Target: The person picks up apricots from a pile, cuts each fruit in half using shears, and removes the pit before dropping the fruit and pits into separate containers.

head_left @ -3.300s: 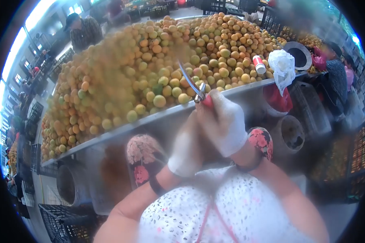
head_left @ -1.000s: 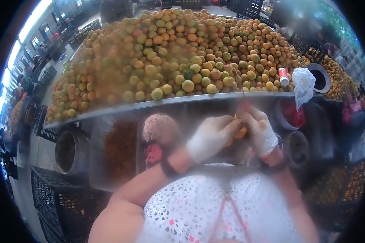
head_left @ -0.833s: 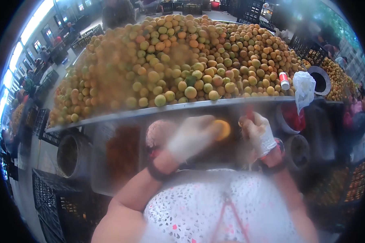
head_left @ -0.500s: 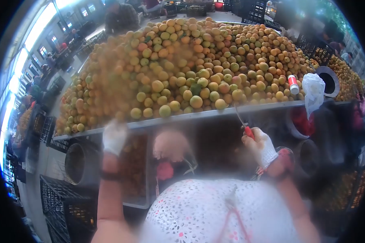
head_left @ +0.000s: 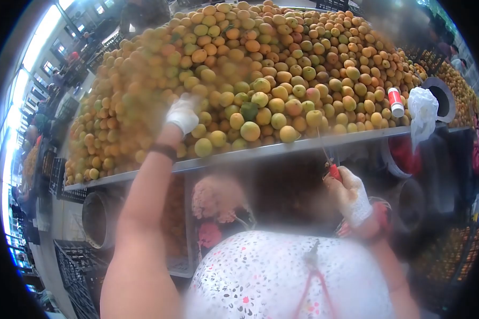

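Note:
A large heap of yellow, orange and green apricots (head_left: 303, 72) fills a metal-edged table (head_left: 255, 157). My left hand (head_left: 184, 114), in a white glove, reaches over the table's edge to the front of the heap. Its fingertips are blurred against the apricots, and I cannot tell whether they grip one. In front of the table edge my right hand (head_left: 352, 195), gloved with fingers bare, is wrapped round the red handle of a knife (head_left: 333, 171). The knife's thin blade points up, overlapping the edge near the front apricots. A green leaf (head_left: 249, 110) lies among the fruit.
A red and white bottle (head_left: 395, 102), a white plastic bag (head_left: 423, 111) and a round grey container (head_left: 443, 100) sit at the right of the table. Below are a bin (head_left: 96, 219), a black crate (head_left: 74, 271) and a tray of fruit (head_left: 182, 268). People are in the background.
My left hand has moved up and right from the table's edge onto the heap. The right hand, still holding the knife, has shifted slightly. The view has tilted downward a little.

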Available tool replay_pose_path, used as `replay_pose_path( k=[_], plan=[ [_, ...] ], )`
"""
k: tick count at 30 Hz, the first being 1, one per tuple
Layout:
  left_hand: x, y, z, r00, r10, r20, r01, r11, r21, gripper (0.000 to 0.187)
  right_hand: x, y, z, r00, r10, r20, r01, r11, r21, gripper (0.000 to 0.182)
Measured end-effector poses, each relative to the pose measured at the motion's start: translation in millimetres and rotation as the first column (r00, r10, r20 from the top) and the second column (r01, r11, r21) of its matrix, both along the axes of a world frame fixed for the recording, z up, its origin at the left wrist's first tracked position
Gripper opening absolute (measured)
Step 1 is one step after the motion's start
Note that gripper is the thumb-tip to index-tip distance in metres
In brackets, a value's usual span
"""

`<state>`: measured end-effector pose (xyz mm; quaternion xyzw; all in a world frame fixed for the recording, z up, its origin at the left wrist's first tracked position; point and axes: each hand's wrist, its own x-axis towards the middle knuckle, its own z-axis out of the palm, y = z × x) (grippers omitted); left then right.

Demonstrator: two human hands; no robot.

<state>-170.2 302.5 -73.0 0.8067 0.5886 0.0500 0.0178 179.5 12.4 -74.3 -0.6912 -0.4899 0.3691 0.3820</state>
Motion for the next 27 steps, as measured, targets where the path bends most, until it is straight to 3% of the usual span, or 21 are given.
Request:
replay_pose_path(
  k=[3,4,5,7,9,12,16,17,20,27],
  plan=[
    [0.2,-12.4,13.3,1.000,0.010,0.022,-0.012,0.997,0.075,0.044,0.3,2.3,5.7,0.995,0.015,-0.099,-0.013,1.000,0.027,0.014],
    [3.5,-26.8,25.4,0.878,0.038,0.477,0.025,0.992,-0.125,0.041,-1.0,1.7,6.6,0.985,0.033,-0.171,-0.026,0.999,0.043,0.013],
    [8.1,-44.5,36.8,0.566,0.154,0.810,0.149,0.947,-0.284,0.040,-4.0,0.3,7.7,0.984,0.028,-0.175,-0.021,0.999,0.042,0.013],
    [30.2,-93.4,56.9,0.174,0.236,0.956,0.446,0.847,-0.290,0.043,-13.0,-0.8,14.0,0.931,0.015,-0.365,0.011,0.998,0.069,0.013],
    [55.9,-140.1,58.1,-0.064,0.372,0.926,0.553,0.785,-0.277,0.052,-25.2,-4.5,33.4,0.923,0.069,-0.378,-0.016,0.990,0.142,0.012],
    [80.9,-185.0,53.9,-0.047,0.411,0.910,0.704,0.661,-0.262,0.057,-35.7,-19.9,62.9,0.914,0.153,-0.375,-0.077,0.975,0.210,0.014],
    [105.0,-233.1,67.4,0.012,0.413,0.910,0.738,0.611,-0.287,0.057,-44.1,-38.0,77.6,0.923,0.281,-0.263,-0.200,0.934,0.295,0.020],
    [110.2,-243.2,72.7,0.012,0.402,0.915,0.722,0.630,-0.286,0.058,-46.6,-41.9,80.4,0.928,0.269,-0.259,-0.190,0.937,0.292,0.020],
    [114.7,-256.4,82.9,0.041,0.362,0.931,0.704,0.651,-0.284,0.058,-50.0,-47.9,80.7,0.966,0.258,0.018,-0.243,0.883,0.402,0.022],
    [114.5,-275.5,96.0,0.124,0.264,0.957,0.626,0.727,-0.281,0.050,-56.8,-57.8,82.1,0.964,0.229,0.134,-0.265,0.869,0.419,0.019]
  ],
)
